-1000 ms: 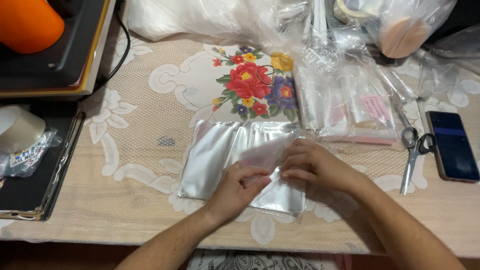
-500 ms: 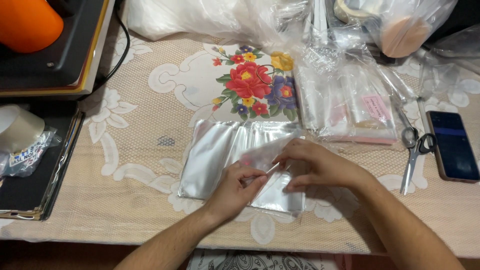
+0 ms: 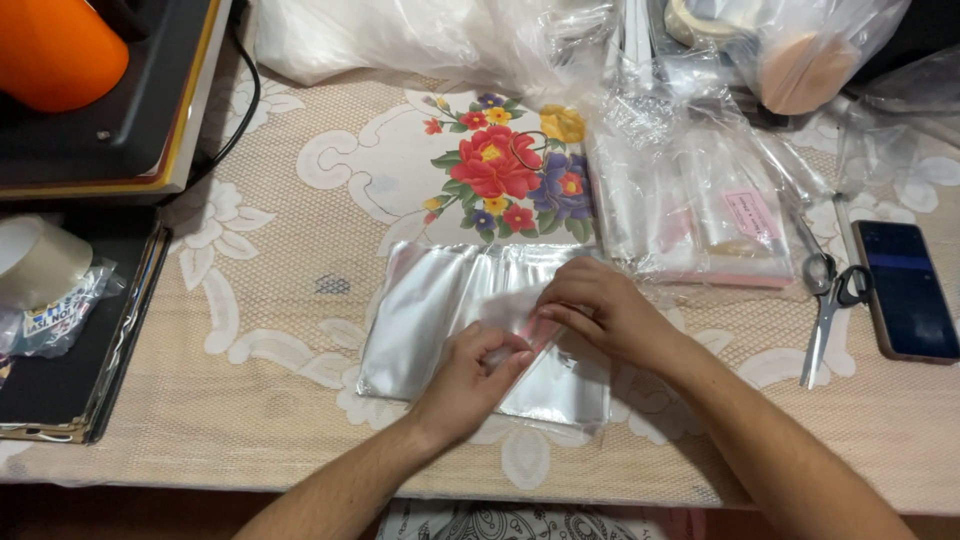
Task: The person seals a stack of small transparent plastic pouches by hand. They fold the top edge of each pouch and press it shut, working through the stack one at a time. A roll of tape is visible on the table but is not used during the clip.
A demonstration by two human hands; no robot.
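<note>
Two hands met over one clear plastic sleeve [image 3: 440,320] that lay flat on the worktop [image 3: 250,440], near its front edge and just below the flower print on the lace cloth [image 3: 300,230]. Left hand [image 3: 470,375] had its fingers curled down, tips pinching at a thin pink strip [image 3: 540,330] on the sleeve's upper face. Right hand [image 3: 600,312] pressed down from the other side, thumb and forefinger closed on the same strip. Judged progress: sleeve was laid out flat and the strip was in hand; whether it was being peeled off or pressed on could not be told, and the sleeve's mouth was not seen sealed.

Stack of further clear bags [image 3: 700,210] lay just to the right, apparently unhandled. Scissors [image 3: 828,310] and a dark phone [image 3: 905,290] rested well to the right. Tape roll [image 3: 35,262] sat at the left edge, beside a black tray [image 3: 90,370].

Hidden: sleeve's right half under both hands; its contents, if any, not discernible through the glare. Orange object [image 3: 55,45] at top left was cut off by the frame.
</note>
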